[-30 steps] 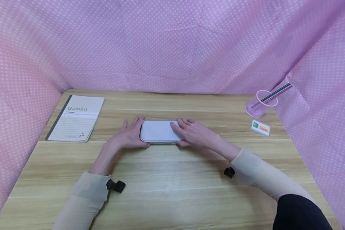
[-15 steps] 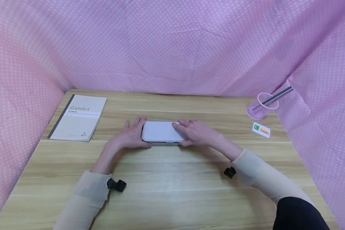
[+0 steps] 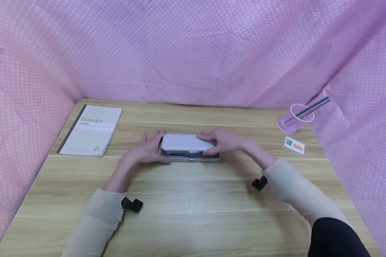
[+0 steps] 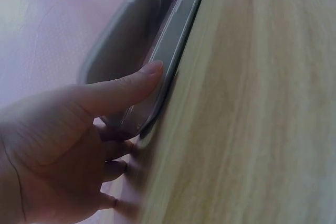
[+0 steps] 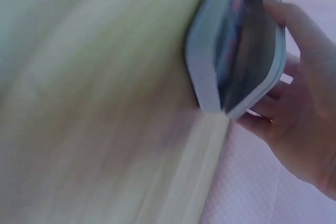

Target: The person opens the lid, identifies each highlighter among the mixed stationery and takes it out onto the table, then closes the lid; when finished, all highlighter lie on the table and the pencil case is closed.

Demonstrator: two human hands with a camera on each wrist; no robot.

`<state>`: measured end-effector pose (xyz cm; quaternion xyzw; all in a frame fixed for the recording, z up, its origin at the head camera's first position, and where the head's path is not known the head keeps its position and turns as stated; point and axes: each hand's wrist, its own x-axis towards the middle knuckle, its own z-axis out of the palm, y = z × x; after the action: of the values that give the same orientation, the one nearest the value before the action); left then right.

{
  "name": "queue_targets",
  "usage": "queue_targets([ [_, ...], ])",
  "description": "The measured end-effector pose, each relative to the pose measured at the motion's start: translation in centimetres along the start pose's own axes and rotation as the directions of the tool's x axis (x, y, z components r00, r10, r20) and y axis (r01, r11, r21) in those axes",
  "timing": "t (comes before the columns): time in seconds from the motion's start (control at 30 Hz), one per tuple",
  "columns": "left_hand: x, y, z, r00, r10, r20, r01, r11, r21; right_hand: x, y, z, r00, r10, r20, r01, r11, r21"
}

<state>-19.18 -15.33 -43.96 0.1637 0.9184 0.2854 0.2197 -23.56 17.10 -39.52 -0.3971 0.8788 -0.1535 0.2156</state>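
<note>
A white-lidded pencil case (image 3: 191, 160) lies on the table between both hands. Its lid (image 3: 183, 142) is partly raised along the near side, tilted toward the back. Dark, indistinct contents show in the gap. My left hand (image 3: 144, 150) holds the case's left end; its thumb (image 4: 128, 90) presses the front wall and the other fingers are spread at the end. My right hand (image 3: 225, 141) grips the lid at its right part, thumb on the near edge, fingers over the outside. The right wrist view shows that thumb (image 5: 294, 19) inside the lid's rim.
A notebook (image 3: 94, 134) marked "Gambit" lies at the left. Back right, a pink mesh-like cup (image 3: 286, 123) holds several dark pencils or sticks (image 3: 313, 107). A small white packaged item (image 3: 294, 145), perhaps an eraser, lies before it. Pink dotted cloth (image 3: 193, 53) surrounds the wooden table (image 3: 193, 207).
The pencil case's lid, down earlier, is now lifted at the near side by my right hand, which has risen with it. My left hand stays at the left end.
</note>
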Motion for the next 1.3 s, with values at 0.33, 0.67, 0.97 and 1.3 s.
queue_targets([
  [0.33, -0.2, 0.1, 0.0, 0.997, -0.069, 0.022, 0.069, 0.998, -0.011, 0.2, 2.2, -2.2, 0.995, 0.092, -0.049, -0.072, 0.947, 0.313],
  [0.67, -0.2, 0.0, -0.1, 1.0, -0.008, 0.001, 0.008, 1.0, 0.007, 1.4, 2.9, -3.4, 0.931, 0.19, -0.313, -0.057, 0.919, 0.389],
  [0.97, -0.2, 0.2, -0.3, 1.0, 0.004, 0.009, -0.004, 1.0, 0.016, 2.3, 4.9, -2.6, 0.876, 0.295, -0.382, -0.083, 0.872, 0.483],
  [1.3, 0.0, 0.5, -0.5, 1.0, -0.004, 0.02, 0.004, 0.999, 0.04, 2.6, 5.5, -1.7, 0.834, 0.372, -0.409, -0.122, 0.845, 0.52],
])
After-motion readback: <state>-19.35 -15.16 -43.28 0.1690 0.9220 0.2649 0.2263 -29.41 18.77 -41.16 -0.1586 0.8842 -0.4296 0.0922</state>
